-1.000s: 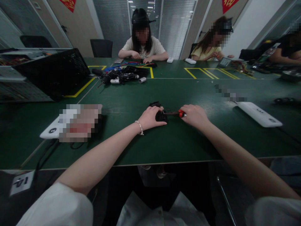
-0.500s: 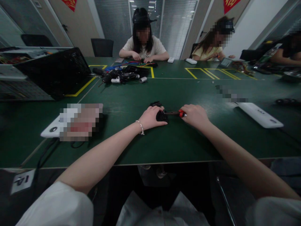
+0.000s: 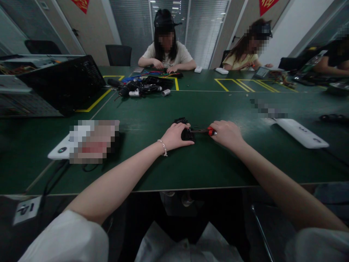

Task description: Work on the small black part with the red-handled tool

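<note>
Tabletop (image 3: 177,171) of dark green, left hand (image 3: 176,137) gripping a black part (image 3: 188,136), right hand (image 3: 227,133) wrapped around a red-handled tool (image 3: 211,131), the part lying between the left thumb and fingers, the tool's slim shaft reaching its right side.

Tool (image 3: 210,131): red handle, pale spot at the end, dark brownish shaft; workpiece (image 3: 188,135): black. Tabletop (image 3: 218,167): deep green, with thin pale seams and yellow lines (image 3: 177,84) forming stripes and angular outlines. Bracelet (image 3: 163,147) silvery; right-side device (image 3: 301,133) white with dark markings; wall pennants (image 3: 268,6) red, bearing yellowish characters.
</note>
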`<action>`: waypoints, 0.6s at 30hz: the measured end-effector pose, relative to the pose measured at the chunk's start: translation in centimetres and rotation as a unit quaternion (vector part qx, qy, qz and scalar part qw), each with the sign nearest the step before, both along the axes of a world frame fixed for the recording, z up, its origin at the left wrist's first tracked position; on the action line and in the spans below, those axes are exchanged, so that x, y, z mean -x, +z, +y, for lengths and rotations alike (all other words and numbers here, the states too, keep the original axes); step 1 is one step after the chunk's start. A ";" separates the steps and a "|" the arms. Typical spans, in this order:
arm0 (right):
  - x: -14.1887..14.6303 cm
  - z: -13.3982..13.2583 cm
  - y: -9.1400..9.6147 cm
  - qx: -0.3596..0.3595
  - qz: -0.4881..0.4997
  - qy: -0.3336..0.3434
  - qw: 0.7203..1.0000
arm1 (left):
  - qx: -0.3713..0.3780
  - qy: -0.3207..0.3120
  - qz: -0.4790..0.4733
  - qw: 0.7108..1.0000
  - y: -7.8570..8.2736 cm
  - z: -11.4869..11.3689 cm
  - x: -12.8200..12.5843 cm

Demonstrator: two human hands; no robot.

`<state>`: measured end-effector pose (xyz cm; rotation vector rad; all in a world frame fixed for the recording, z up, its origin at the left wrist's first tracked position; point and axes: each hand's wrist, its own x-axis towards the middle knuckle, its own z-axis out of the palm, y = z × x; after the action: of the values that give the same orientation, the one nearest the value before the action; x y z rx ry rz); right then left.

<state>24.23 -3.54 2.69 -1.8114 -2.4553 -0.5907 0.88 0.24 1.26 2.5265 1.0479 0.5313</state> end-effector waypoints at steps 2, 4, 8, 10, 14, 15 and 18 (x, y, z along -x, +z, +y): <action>0.1 0.0 0.0 0.000 0.002 -0.001 1.000 | -0.002 -0.001 -0.002 1.000 -0.1 0.0 0.0; 0.1 0.0 0.0 0.002 0.003 -0.003 1.000 | -0.007 -0.004 -0.003 1.000 -0.2 0.1 -0.1; 0.0 0.2 -0.2 0.010 0.001 -0.014 1.000 | -0.027 -0.010 -0.010 1.000 -0.4 0.2 -0.2; -0.1 0.2 -0.3 0.013 0.002 -0.015 1.000 | -0.030 -0.010 -0.011 0.999 -0.5 0.2 -0.2; -0.1 0.1 -0.2 0.013 0.002 -0.013 1.000 | -0.021 -0.003 -0.006 1.000 -0.5 0.3 -0.1; -0.1 0.1 -0.2 0.012 0.000 -0.012 1.000 | -0.018 -0.002 -0.004 1.000 -0.5 0.3 -0.1; -0.1 0.1 -0.1 0.007 -0.004 -0.011 1.000 | -0.011 0.000 -0.002 1.000 -0.5 0.3 -0.1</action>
<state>24.37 -3.45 2.55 -1.8483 -2.4535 -0.5842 0.93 0.50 0.75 2.5430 1.0449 0.5512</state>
